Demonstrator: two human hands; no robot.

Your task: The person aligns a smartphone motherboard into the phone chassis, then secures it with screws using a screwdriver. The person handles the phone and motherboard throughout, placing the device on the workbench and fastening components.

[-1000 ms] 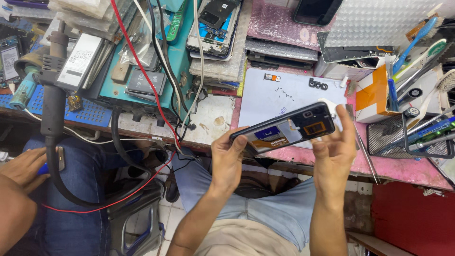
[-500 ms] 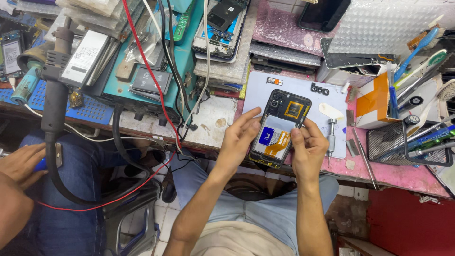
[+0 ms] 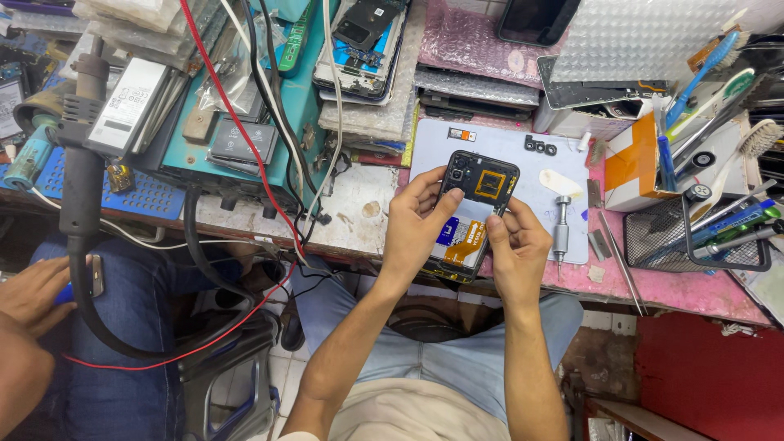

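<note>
**Holding an opened phone over the repair mat**

Gripping the opened phone (image 3: 469, 214) from both sides, the left hand (image 3: 412, 233) and right hand (image 3: 516, 249) have their fingers curled shut around its edges, thumbs resting on the exposed inside. The phone sits just above the near edge of the grey mat (image 3: 523, 175). A small screwdriver (image 3: 560, 224) stands on that mat, just right of the phone. To do this well, I'd judge: keep thumb pressure light on the orange flex cable (image 3: 467, 238) and support the frame evenly.
</note>
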